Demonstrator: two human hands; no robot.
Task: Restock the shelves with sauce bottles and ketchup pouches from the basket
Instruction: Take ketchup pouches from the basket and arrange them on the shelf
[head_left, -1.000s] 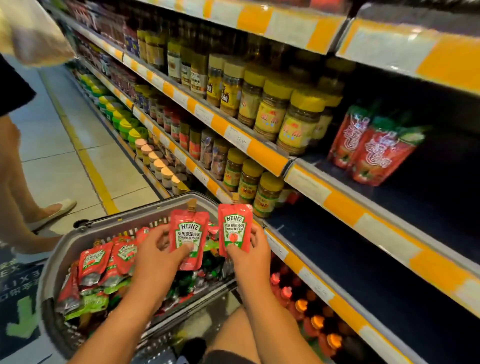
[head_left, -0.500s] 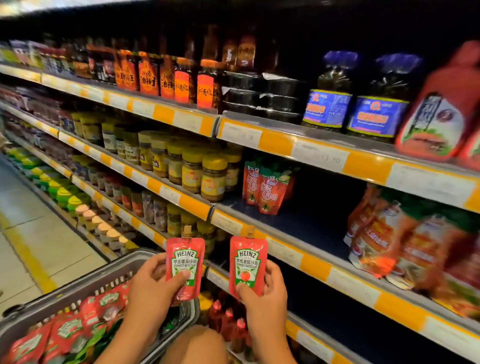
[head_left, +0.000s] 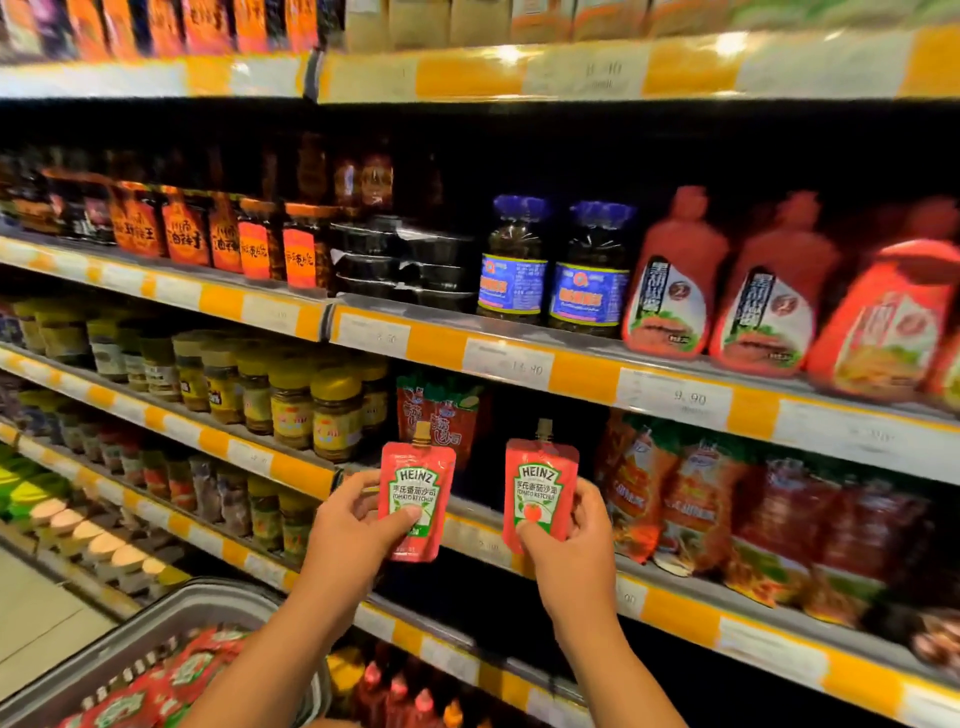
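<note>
My left hand (head_left: 353, 525) holds a red Heinz ketchup pouch (head_left: 415, 499) upright by its lower part. My right hand (head_left: 576, 540) holds a second red Heinz ketchup pouch (head_left: 540, 488) the same way. Both pouches are raised in front of the middle shelf (head_left: 478, 530), at a dark gap between red pouches (head_left: 441, 415) and a row of orange-red pouches (head_left: 691, 499). The grey basket (head_left: 171, 623) sits at the lower left with more red ketchup pouches (head_left: 156, 686) inside.
Yellow-lidded jars (head_left: 311, 410) fill the middle shelf to the left. The shelf above carries dark jars with blue labels (head_left: 550, 270) and big red ketchup bottles (head_left: 722, 280). Red-capped bottles (head_left: 400, 691) stand on the lowest shelf. Tiled floor (head_left: 41, 613) lies at the left.
Both hands have lifted the two pouches from above the basket up toward the middle shelf. The view has tilted up and right, so higher shelves show now.
</note>
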